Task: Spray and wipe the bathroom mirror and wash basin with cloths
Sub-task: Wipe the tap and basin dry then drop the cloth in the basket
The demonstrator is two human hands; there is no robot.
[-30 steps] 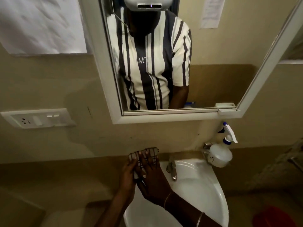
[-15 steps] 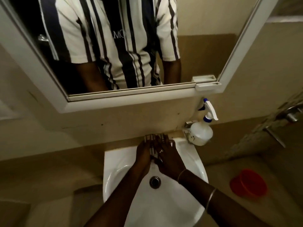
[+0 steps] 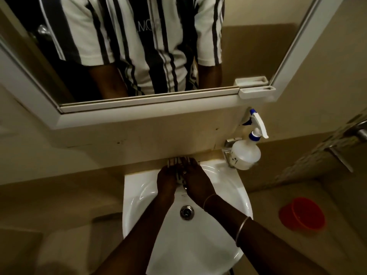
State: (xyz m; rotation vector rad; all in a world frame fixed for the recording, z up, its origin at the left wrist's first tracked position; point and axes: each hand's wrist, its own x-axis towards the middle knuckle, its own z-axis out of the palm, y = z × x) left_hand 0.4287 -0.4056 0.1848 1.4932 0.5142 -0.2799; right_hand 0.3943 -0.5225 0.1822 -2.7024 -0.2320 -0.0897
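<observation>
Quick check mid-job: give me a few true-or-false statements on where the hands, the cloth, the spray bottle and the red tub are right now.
1. The left hand and the right hand are both on the checked cloth at the back of the wash basin. True.
2. The right hand holds the spray bottle. False: it stands untouched at the basin's back right corner.
3. The red tub sits inside the basin. False: it is on the floor to the right.
4. The drain is uncovered. True.
</observation>
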